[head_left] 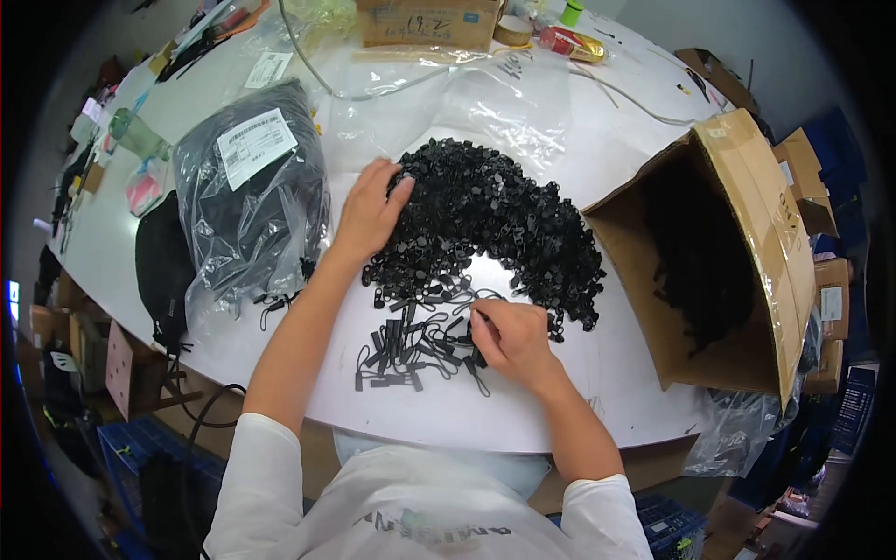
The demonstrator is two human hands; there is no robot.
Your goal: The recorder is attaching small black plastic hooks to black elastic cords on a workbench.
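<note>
Left hand (374, 211) spread against black plastic clips (490, 201); right hand (512, 340) curled (can't tell what's gripped), whose sideways brush could scatter cord zipper pulls (396, 343).

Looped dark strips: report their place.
In the head view, the looped strips lie on the table near its front edge, below the curved black pile, left of the right hand.

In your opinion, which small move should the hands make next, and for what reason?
Perhaps the left hand should pick one small black piece from the curved heap, since it rests at the heap's left edge. The right hand is at the looped cord pieces in front of the heap; whether it grips one is hard to see.
</note>
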